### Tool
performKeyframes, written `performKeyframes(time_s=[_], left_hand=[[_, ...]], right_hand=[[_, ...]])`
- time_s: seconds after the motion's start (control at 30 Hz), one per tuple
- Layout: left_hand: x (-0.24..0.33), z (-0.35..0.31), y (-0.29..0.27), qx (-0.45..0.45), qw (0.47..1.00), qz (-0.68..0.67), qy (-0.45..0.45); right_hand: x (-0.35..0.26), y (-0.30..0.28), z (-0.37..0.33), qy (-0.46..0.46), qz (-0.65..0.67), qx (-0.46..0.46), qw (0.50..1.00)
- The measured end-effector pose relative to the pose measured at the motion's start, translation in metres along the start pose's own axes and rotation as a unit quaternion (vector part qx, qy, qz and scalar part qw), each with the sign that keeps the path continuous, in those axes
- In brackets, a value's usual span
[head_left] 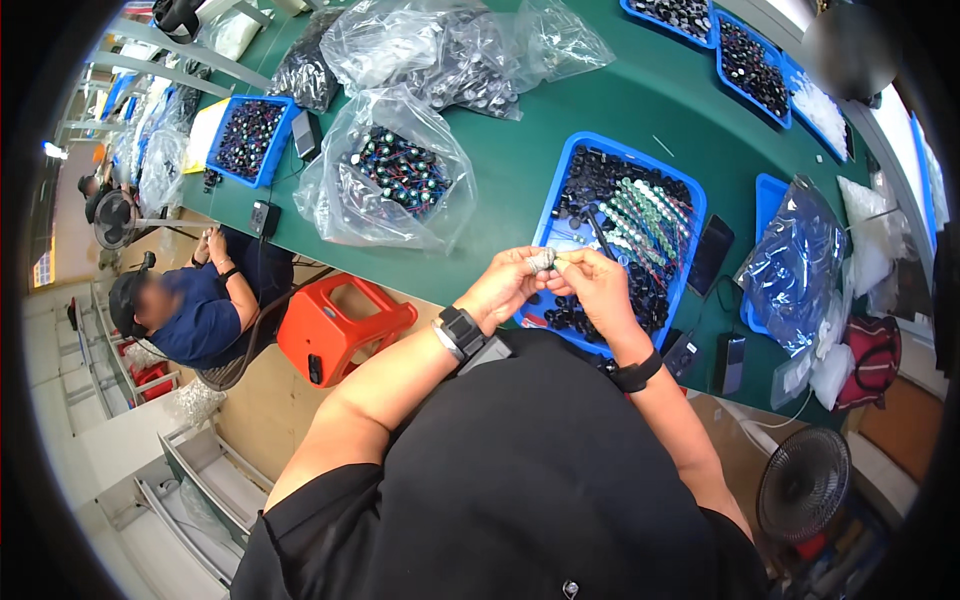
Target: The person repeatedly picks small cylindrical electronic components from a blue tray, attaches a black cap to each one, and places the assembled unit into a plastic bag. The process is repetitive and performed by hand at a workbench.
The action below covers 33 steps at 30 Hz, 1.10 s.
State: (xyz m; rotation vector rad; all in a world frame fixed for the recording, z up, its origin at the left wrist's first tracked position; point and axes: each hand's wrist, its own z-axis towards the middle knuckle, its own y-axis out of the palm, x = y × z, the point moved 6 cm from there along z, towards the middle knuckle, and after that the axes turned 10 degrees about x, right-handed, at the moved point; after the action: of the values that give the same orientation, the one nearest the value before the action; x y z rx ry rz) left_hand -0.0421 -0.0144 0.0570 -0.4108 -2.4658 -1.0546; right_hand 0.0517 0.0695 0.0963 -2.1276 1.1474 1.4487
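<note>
My left hand [503,287] and my right hand [602,292] meet over the near left edge of a blue tray [551,200]. Fingers and thumbs of both are pinched together around something small, which the fingertips mostly hide. Something pale and greyish wraps or sits at the left fingertips. Inside the tray lie many small black round parts [590,170]. Among them are rows of greenish-white round pieces [640,215] with thin coloured wires. A dark, pen-like stick [598,232] leans in the tray close to my right hand.
An open clear bag [400,175] of wired parts stands left on the green table [500,160]. Right of the tray lies a dark phone [711,255]. A red stool [335,325] and a seated person [215,310] are at left; a fan [803,485] stands lower right.
</note>
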Motion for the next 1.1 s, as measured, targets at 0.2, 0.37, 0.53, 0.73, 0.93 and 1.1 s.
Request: performKeyframes(time_s=[0.2, 0.37, 0.53, 0.73, 0.93, 1.1], left_hand=[[0.006, 0.000, -0.004, 0.019, 0.996, 0.089, -0.009], [0.020, -0.002, 0.006, 0.020, 0.973, 0.221, 0.059], [0.034, -0.008, 0.028, 0.074, 0.782, 0.543, 0.298], [0.019, -0.002, 0.016, 0.124, 0.938, 0.286, 0.152], [0.023, 0.000, 0.000, -0.012, 0.986, 0.163, 0.011], [0.019, -0.004, -0.006, -0.017, 0.989, 0.144, 0.012]], right_hand=[[0.018, -0.012, 0.010, 0.048, 0.036, -0.008, 0.998], [0.015, -0.014, 0.015, 0.060, 0.028, -0.022, 0.998], [-0.003, -0.002, 0.006, -0.153, -0.158, 0.105, 0.970], [-0.030, 0.009, -0.010, -0.347, -0.350, 0.138, 0.859], [0.001, -0.005, 0.010, 0.050, 0.079, -0.036, 0.995], [0.012, -0.003, 0.010, 0.110, 0.111, -0.052, 0.986]])
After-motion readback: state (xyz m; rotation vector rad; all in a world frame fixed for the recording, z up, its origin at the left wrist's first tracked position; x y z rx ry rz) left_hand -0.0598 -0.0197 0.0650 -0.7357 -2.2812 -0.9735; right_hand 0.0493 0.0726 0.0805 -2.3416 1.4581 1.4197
